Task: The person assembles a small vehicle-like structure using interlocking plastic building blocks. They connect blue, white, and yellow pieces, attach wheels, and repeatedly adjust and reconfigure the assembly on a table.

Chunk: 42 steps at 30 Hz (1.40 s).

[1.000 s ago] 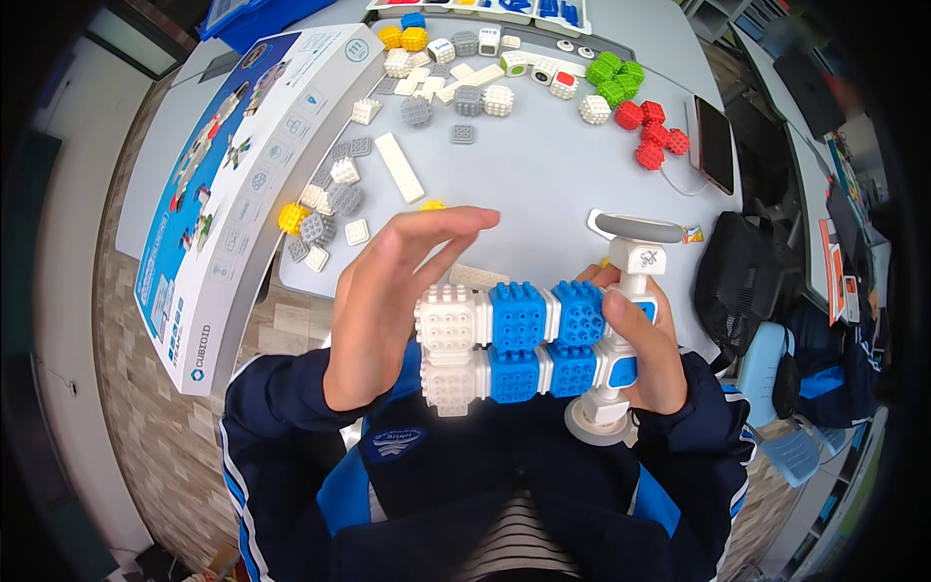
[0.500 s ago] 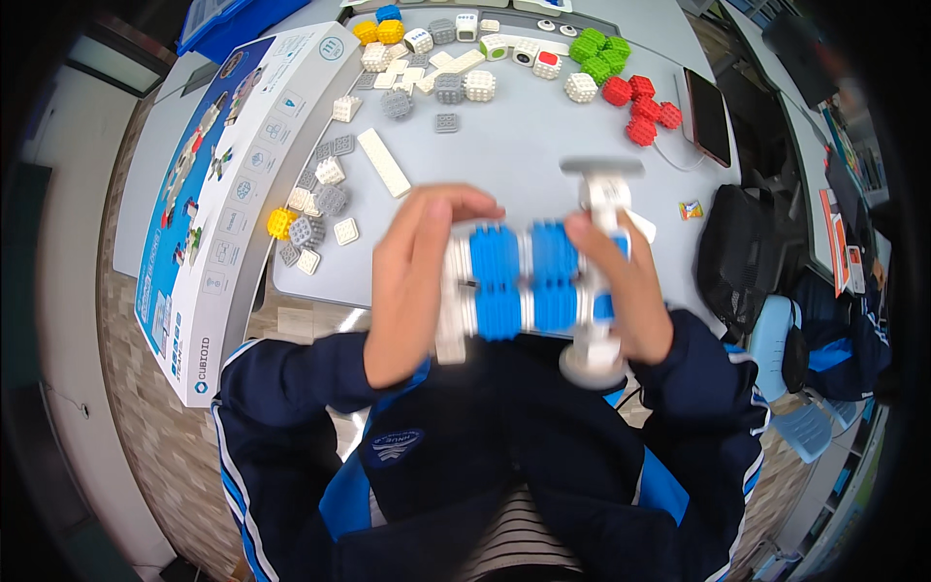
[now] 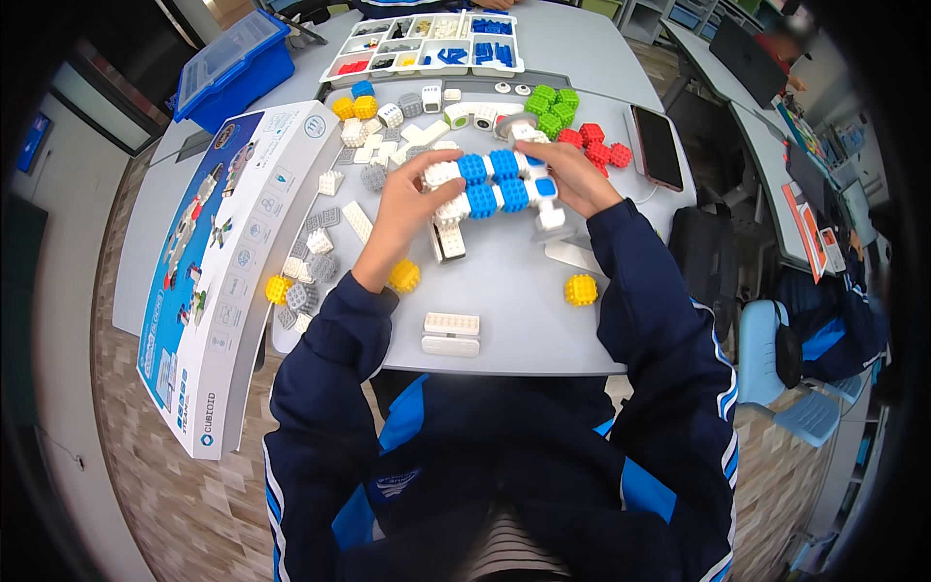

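Note:
Between my two hands, above the table, is a model built of blue and white studded block cubes. My left hand grips its white left end, thumb on the near side and fingers over the far side. My right hand holds the other end, where white blocks carry grey wheel-like discs. Below my left hand is a white block piece with a dark side; I cannot tell if it is joined to the model. Yellow cubes and white studded strips lie nearer me.
Green cubes, red cubes and a phone lie at the right. Grey and white blocks spread along the left, beside a large box. A sorting tray and blue bin stand beyond.
Both hands have carried the block model away from my body, out over the table. The view has shifted, showing the tray, bin and the table's near part with yellow cubes.

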{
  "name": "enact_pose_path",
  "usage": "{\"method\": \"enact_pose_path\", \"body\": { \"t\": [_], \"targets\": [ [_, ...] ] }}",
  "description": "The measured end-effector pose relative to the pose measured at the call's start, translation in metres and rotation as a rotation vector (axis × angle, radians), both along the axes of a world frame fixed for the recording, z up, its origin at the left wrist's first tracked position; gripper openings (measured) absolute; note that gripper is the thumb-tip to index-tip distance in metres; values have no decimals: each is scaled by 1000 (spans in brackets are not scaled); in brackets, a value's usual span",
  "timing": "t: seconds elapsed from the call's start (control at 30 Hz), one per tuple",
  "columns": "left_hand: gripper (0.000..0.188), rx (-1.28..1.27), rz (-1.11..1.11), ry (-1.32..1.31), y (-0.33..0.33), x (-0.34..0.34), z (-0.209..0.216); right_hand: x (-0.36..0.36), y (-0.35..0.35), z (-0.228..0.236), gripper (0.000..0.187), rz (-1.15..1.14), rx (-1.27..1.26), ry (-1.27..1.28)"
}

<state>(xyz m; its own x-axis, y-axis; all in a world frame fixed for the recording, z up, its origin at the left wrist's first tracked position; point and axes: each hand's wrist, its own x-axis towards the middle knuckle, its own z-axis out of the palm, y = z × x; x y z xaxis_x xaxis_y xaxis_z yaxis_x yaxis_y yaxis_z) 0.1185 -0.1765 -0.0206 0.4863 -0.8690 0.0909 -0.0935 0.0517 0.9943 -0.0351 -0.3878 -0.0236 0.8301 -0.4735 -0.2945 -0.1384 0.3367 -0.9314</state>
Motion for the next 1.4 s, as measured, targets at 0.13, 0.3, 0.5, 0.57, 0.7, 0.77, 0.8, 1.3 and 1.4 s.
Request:
{"method": "enact_pose_path", "body": {
  "t": [0.13, 0.3, 0.5, 0.57, 0.7, 0.77, 0.8, 1.3, 1.4],
  "targets": [
    [34, -53, -16, 41, -3, 1, -9, -35, -6, -2, 39, 51, 14, -93],
    [33, -24, -15, -43, -8, 3, -15, -105, 11, 8, 38, 56, -1067, 318],
    [36, -51, 28, -197, -9, 4, -19, -157, 45, 7, 34, 250, -1423, 200],
    [41, -17, 53, -194, -4, 4, -14, -160, 50, 6, 29, 257, -1222, 282],
    [53, 45, 13, -193, 12, 5, -4, -164, 59, 11, 32, 194, -1179, 372],
    [64, 6, -84, -254, 18, 9, -1, -165, 65, 12, 32, 166, -1220, 355],
    [67, 8, -114, -356, 19, 10, -1, -165, 68, 11, 32, 180, -1200, 365],
    [34, -125, 34, -421, 25, 6, -3, -120, 72, 72, 24, -72, -1413, 63],
    [35, -74, 60, -402, 39, 13, 2, -72, 84, 55, 17, 67, -1580, -145]
  ]
}}
